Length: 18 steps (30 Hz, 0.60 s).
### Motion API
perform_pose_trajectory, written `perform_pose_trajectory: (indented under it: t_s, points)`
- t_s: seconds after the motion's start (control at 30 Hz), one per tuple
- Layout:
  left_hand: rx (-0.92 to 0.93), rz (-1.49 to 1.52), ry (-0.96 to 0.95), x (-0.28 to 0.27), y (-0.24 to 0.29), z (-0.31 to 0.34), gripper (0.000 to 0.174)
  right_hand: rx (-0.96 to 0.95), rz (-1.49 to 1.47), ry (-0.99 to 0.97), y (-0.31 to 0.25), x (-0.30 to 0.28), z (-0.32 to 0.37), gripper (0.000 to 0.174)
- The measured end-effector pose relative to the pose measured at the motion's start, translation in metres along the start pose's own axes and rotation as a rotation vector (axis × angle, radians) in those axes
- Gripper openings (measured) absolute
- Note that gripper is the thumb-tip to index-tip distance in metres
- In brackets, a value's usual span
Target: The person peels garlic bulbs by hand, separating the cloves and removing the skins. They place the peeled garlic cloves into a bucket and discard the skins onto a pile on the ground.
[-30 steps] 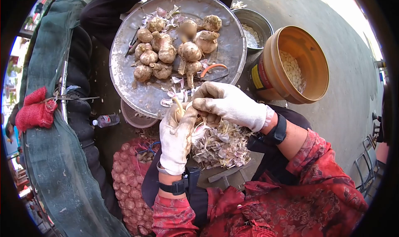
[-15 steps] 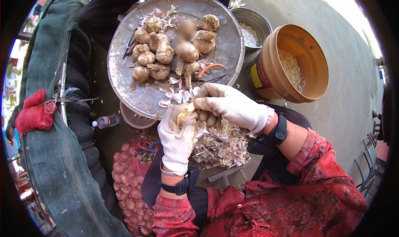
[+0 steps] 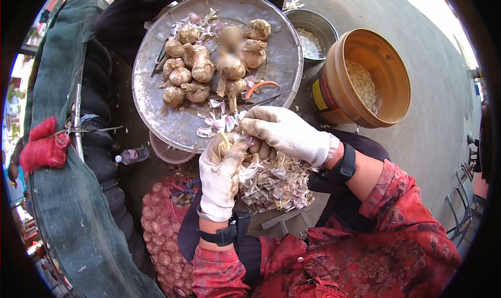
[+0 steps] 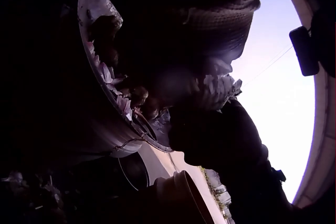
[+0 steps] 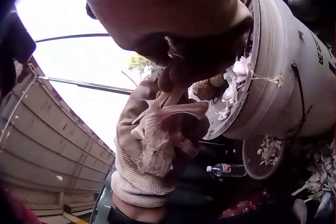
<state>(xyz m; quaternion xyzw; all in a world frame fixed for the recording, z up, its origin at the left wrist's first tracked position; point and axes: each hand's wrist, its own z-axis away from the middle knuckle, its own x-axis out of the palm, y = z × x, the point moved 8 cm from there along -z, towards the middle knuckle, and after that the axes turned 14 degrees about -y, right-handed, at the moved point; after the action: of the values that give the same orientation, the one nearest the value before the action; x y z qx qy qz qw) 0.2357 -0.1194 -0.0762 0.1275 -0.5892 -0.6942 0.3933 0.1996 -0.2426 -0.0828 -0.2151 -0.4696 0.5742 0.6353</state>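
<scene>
My left hand (image 3: 219, 178), in a soiled white glove, holds a partly peeled garlic bulb (image 5: 157, 140) with papery skin hanging off it. Its pale stem (image 3: 224, 143) curls up between the thumb and fingers. The gloved right hand (image 3: 287, 133) meets the left at the bulb, its thumb and curled fingers pinching at the garlic; the palm side is hidden in the head view. Just beyond the hands, a round metal tray (image 3: 151, 115) bears several unpeeled garlic bulbs (image 3: 201, 68), loose purple-white skins (image 3: 222, 121) and an orange-handled tool (image 3: 261, 86). The left wrist view is very dark.
Below the hands lies a heap of garlic skins (image 3: 279, 185). An orange-brown bucket (image 3: 386, 84) and a metal pot (image 3: 326, 24), both with peeled cloves, stand at the right. A red net sack of garlic (image 3: 162, 240) and a plastic bottle (image 3: 132, 155) are at the left.
The hands stay together at the bulb, with small finger movements. The pale stem, lying lower half a second ago, stands out again in the left hand. The view has shifted slightly, moving the tray left.
</scene>
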Motion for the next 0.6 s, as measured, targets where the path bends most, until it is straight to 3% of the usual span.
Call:
perform_pose_trajectory:
  t_s: [0.1, 0.13, 0.17, 0.3, 0.4, 0.47, 0.53, 0.6]
  points:
    - [0.016, 0.171, 0.046, -0.011, -0.003, 0.000, 0.017, -0.038, -0.148, -0.025, 0.007, -0.008, 0.000, 0.031]
    - [0.054, 0.034, 0.069, -0.013, 0.005, 0.001, 0.019, -0.077, -0.236, -0.043, 0.009, -0.009, 0.000, 0.032]
    - [0.036, 0.083, 0.075, -0.016, 0.005, 0.001, 0.021, -0.117, -0.323, -0.062, 0.009, -0.010, 0.000, 0.032]
    - [0.031, 0.146, 0.083, -0.017, -0.002, -0.003, 0.024, -0.152, -0.373, -0.042, -0.002, -0.014, 0.010, 0.032]
    - [0.055, 0.018, 0.007, -0.003, 0.006, -0.006, 0.028, -0.232, -0.299, 0.051, -0.020, -0.041, 0.032, 0.032]
    - [0.073, 0.002, -0.018, 0.004, 0.011, -0.005, 0.034, -0.254, -0.290, 0.233, -0.043, -0.067, 0.064, 0.030]
    - [0.192, -0.150, -0.030, 0.011, 0.022, -0.004, 0.041, -0.397, -0.157, 0.456, -0.072, -0.096, 0.111, 0.027]
    - [0.159, -0.113, -0.075, 0.014, 0.019, -0.002, 0.047, -0.573, -0.004, 0.599, -0.087, -0.140, 0.159, 0.025]
